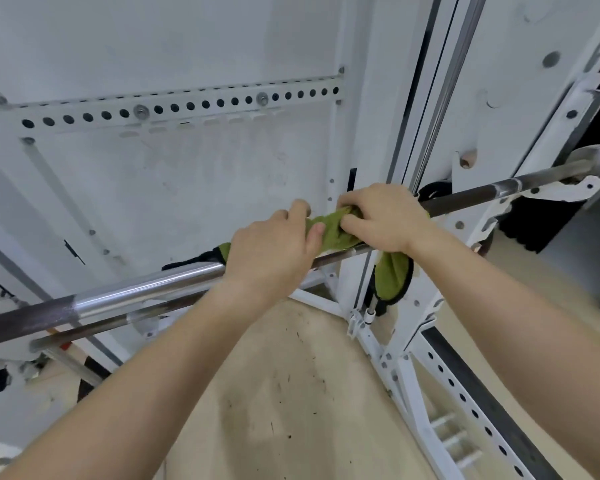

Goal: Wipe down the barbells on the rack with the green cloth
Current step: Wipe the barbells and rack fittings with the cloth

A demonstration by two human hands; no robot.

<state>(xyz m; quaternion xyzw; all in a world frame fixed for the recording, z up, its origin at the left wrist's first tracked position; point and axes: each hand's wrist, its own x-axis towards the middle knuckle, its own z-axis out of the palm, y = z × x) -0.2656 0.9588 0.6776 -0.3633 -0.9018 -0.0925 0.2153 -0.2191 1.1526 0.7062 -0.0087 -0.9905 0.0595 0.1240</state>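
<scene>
A long steel barbell (146, 291) runs across the view from lower left to upper right, resting on the white rack (409, 386). A green cloth with black edging (392, 275) is draped over the bar near its middle, part of it hanging below. My left hand (271, 251) is wrapped around the bar and one end of the cloth. My right hand (381, 216) bunches the cloth against the bar just to the right. A second, thinner bar (94, 332) lies lower, behind the first.
A white wall panel with a perforated strip (174, 107) stands behind the bar. Vertical guide rails (430, 98) rise at centre right. A white perforated rack leg (465, 403) slants along the floor at lower right. Beige floor (284, 393) lies below.
</scene>
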